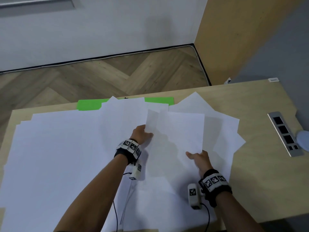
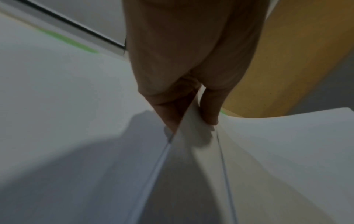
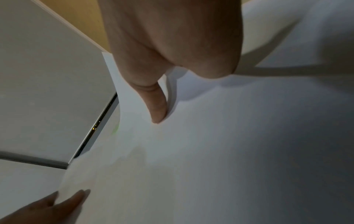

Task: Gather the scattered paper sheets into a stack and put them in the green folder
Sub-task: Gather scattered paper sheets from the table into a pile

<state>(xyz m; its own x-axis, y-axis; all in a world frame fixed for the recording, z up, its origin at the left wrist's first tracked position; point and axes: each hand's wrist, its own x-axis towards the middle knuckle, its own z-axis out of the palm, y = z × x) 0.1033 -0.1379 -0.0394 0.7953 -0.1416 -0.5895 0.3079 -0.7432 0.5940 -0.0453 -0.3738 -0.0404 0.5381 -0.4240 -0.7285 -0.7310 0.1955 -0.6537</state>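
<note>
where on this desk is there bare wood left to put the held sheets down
Bare wood shows on the desk right of the scattered sheets, between their edge and the metal socket strip, and along the near right edge. A thin strip lies far left beside the green folder. Everywhere else is covered; both the left hand and right hand hold the lifted sheets.

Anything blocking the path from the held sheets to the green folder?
Yes. Loose sheets lie over the middle of the green folder at the far table edge, leaving only its two ends showing. Both the left hand and right hand hold the lifted sheets.
</note>
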